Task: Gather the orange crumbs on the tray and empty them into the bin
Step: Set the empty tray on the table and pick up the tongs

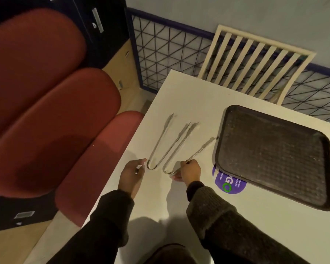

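I see dark tray on white table, covering edge of purple sticker; its text too small to read. Two metal tongs side by side: left tongs loose, my left hand open beside bend. My right hand pinches bend of right tongs. Red seats left.

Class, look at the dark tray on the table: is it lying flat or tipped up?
Flat. The tray rests on the white table, partly covering a purple sticker. Neither hand touches it.
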A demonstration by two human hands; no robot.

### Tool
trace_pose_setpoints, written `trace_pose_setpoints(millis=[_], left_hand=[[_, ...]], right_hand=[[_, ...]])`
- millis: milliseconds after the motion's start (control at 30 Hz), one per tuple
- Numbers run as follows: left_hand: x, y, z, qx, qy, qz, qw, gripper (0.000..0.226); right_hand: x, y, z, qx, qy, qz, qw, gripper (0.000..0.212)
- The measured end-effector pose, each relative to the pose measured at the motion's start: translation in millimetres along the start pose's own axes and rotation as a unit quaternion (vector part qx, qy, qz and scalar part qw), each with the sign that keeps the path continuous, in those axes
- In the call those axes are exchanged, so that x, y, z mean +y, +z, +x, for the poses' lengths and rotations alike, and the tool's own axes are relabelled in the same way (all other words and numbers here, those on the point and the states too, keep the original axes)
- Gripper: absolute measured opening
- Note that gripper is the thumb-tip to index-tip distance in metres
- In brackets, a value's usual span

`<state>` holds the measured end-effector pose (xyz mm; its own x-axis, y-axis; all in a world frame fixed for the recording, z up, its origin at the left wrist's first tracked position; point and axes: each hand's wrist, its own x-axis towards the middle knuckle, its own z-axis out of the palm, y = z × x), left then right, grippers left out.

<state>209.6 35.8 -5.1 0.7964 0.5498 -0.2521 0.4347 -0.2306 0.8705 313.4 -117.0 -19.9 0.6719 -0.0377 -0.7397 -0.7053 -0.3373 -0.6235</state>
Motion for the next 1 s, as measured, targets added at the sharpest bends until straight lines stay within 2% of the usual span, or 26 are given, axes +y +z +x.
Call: trace_pose_setpoints(millis=[67,167,233,400,500,600,767,867,1000], left_hand=[[-1.9,1.2,3.7,-0.014,-0.001,-0.015,1.0,0.028],[5.5,11.0,13.3,-0.038,-0.006,0.089,0.995,0.029],[11.3,22.0,19.6,-0.043,-0.01,0.105,0.993,0.035],[13.9,55.3,38.0,-0.021,-0.014,0.195,0.981,0.07],[16.5,69.4,52.2,-0.037,-0.044,0.276,0.959,0.086],[16.4,81.5,58.6,-0.042,-0.055,0.301,0.951,0.081],[28.6,106.2,43.8,-0.036,-0.066,0.217,0.973,0.067],[36.9,132.5,22.7,-0.015,-0.026,0.177,0.984,0.064],[57.0,177.5,-2.2,0.003,0.034,0.153,0.988,0.064]], right_hand=[[4.3,-6.9,-6.4,0.02,-0.028,-0.039,0.999,0.009],[19.5,-22.5,-21.9,0.023,-0.061,-0.092,0.994,0.013],[34.9,-34.7,-32.3,0.018,-0.067,-0.111,0.991,0.018],[75.0,-66.0,-55.2,0.027,-0.071,-0.144,0.987,0.02],[93.3,-84.1,-63.2,0.038,-0.068,-0.151,0.985,0.022],[104.6,-100.4,-65.2,0.054,-0.065,-0.135,0.987,0.023],[98.4,-136.6,-62.3,0.106,-0.092,-0.118,0.983,0.019],[87.9,-176.6,-49.0,0.145,-0.112,-0.136,0.974,0.013],[68.2,-246.2,-19.2,0.218,-0.129,-0.186,0.949,0.017]])
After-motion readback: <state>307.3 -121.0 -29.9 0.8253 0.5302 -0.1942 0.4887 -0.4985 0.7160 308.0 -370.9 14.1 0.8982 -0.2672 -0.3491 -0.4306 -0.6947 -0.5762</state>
